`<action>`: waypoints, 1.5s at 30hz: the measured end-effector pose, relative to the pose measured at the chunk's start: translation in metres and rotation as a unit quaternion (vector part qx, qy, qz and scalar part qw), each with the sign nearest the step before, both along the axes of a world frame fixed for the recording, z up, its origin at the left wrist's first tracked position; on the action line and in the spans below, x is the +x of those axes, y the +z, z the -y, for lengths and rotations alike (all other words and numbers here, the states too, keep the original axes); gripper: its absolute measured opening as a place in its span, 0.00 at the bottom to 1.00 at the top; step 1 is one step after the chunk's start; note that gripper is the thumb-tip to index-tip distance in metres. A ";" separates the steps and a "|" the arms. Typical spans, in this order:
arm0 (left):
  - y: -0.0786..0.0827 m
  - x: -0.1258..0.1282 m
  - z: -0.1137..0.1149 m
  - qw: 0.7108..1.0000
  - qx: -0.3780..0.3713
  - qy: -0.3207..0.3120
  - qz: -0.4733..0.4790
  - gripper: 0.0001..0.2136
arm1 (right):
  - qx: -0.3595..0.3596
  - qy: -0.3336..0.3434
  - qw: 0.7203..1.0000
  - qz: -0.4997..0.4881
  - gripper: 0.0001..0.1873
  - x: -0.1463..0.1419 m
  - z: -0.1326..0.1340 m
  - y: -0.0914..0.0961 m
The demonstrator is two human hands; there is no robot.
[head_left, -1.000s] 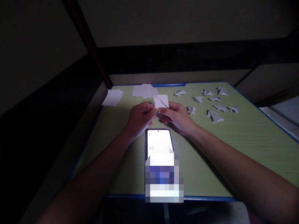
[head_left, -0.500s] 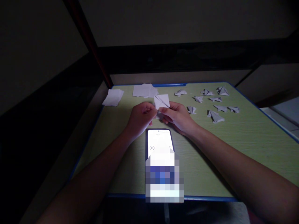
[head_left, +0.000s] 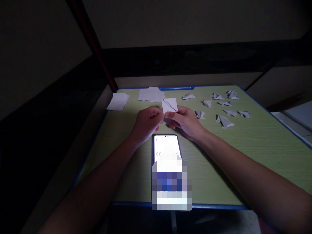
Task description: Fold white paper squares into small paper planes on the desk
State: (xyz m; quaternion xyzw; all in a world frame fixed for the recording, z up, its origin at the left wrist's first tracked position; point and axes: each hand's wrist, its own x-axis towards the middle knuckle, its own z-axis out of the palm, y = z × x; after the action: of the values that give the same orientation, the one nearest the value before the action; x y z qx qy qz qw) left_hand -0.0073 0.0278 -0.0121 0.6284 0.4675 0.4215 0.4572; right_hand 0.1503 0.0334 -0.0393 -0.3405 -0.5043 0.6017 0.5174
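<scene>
Between my two hands is a small folded white paper (head_left: pixel 170 105), with a diagonal crease or flap edge across its upper face. My left hand (head_left: pixel 149 122) is closed, its thumb and forefinger pinching the paper's lower left edge. From the right side my right hand (head_left: pixel 186 121) grips the same paper, thumb on top and fingers behind it. The paper is held above the table, and its lower part is partly hidden by my fingertips. Just nearer to me lies a phone (head_left: pixel 167 146) with a bright screen, its lower part blurred out.
Several folded paper figures (head_left: pixel 225 121) lie over the right part of the green table (head_left: pixel 219 152). Two groups of white paper sheets are at the far left: one stack (head_left: pixel 118 101) by the corner, another pile (head_left: pixel 147 95) near the back edge. Dark walls stand behind and left.
The folded paper has shifted very slightly to the right in my fingers. A digit on the phone screen has changed; my hands otherwise stay in place.
</scene>
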 end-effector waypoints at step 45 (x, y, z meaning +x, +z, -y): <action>-0.001 0.000 0.000 1.000 -0.015 -0.011 0.017 0.02 | -0.011 0.015 1.000 0.007 0.07 0.001 -0.001 0.000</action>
State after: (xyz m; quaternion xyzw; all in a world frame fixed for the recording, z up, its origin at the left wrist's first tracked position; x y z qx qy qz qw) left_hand -0.0068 0.0281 -0.0126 0.6191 0.4587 0.4201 0.4794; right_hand 0.1515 0.0341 -0.0391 -0.3429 -0.5068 0.6121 0.5009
